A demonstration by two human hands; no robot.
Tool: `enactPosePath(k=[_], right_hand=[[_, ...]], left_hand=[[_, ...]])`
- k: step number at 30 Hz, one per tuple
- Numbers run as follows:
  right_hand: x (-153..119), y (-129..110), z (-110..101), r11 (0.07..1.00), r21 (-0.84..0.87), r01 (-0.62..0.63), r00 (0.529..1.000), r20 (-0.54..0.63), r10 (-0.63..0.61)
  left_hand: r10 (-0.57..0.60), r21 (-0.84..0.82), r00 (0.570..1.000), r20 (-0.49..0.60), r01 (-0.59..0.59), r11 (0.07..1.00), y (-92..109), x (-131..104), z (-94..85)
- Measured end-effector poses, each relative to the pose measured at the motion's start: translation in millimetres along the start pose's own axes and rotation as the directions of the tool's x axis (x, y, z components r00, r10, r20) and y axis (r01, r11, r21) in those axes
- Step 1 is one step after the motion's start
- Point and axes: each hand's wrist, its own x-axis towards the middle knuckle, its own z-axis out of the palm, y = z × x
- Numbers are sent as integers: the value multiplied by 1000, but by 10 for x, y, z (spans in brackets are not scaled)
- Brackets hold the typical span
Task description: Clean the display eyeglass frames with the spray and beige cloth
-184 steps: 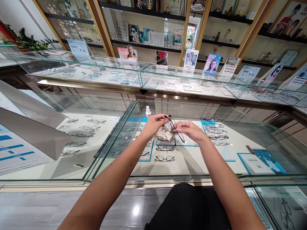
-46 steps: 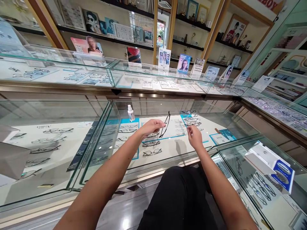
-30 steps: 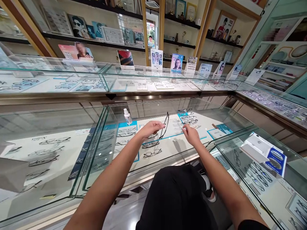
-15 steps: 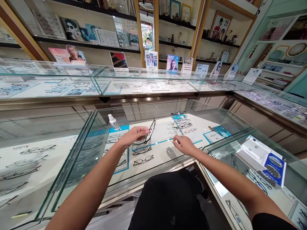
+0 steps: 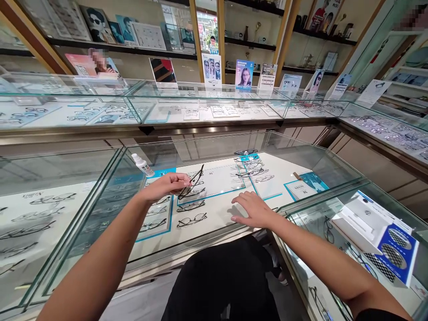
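Observation:
My left hand (image 5: 170, 185) pinches a dark pair of eyeglasses (image 5: 197, 180), tilted on end above the glass display case (image 5: 214, 236). Under and in front of it, several eyeglasses lie in a column inside the case, among them a thin dark pair (image 5: 191, 220). To the right, my right hand (image 5: 253, 210) hovers over the case with its fingers spread and nothing in them. A white spray bottle (image 5: 142, 165) stands left of my left hand.
Another group of eyeglasses (image 5: 250, 172) lies farther back in the case. At right, a white and blue box (image 5: 377, 236) rests on the adjoining counter. Behind, a longer glass counter (image 5: 207, 96) carries standing cards, with shelves beyond.
My left hand has moved left and slightly down with the eyeglasses, which have turned. My right hand has gone from curled to spread fingers. The view has shifted a little.

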Motion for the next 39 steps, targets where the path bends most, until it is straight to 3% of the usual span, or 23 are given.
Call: enactPosePath(k=[6, 11, 14, 18, 22, 25, 33, 39], right_hand=[[69, -22, 92, 993, -111, 37, 999, -14, -39], [121, -226, 264, 932, -291, 216, 975, 26, -219], [122, -314, 333, 897, -321, 305, 951, 50, -305], [118, -312, 344, 888, -338, 311, 949, 52, -312], [120, -273, 340, 892, -334, 305, 950, 41, -309], [127, -268, 337, 896, -323, 303, 951, 49, -304], [150, -294, 314, 915, -287, 283, 959, 92, -268], [146, -298, 299, 919, -285, 273, 962, 91, -258]], left_hand=[[6, 34, 997, -81, -3, 999, 56, -69, 62], [17, 213, 992, -122, 10, 977, 323, -113, 298], [14, 398, 999, -33, 0, 917, 601, 16, 617], [190, 586, 981, 41, -178, 790, 913, 349, 1240], [178, 773, 982, 54, -154, 615, 1019, 656, 1810], [177, 836, 982, 69, -154, 527, 993, 811, 2043], [156, 884, 985, 79, -141, 445, 922, 1093, 2164], [142, 907, 988, 58, -112, 407, 930, 1164, 2239]])
